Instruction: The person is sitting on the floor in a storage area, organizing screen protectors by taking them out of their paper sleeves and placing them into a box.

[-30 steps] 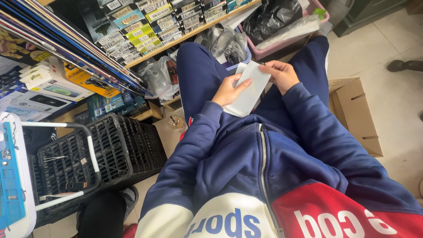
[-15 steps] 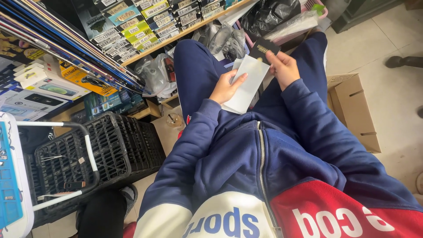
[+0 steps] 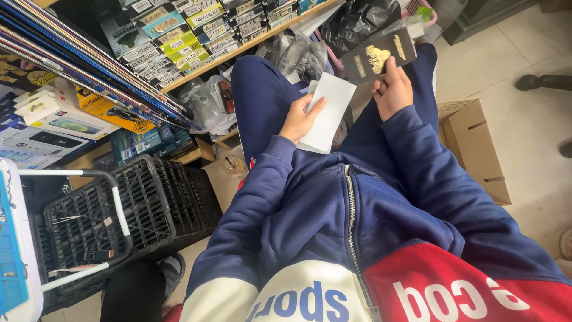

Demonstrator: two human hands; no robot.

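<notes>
White flat rectangular card sleeve (image 3: 326,113) pinched along its edge in left hand (image 3: 301,119), over the lap. Right hand (image 3: 392,92) grips a black flat card box with gold print (image 3: 378,56), raised just beyond. Both look light, stiff, smooth; hold by edges.

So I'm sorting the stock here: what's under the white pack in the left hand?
Under the white flat pack, held by the left hand, lie the blue trouser legs and a strip of dark floor clutter. Whatever sits directly beneath it is covered.
</notes>
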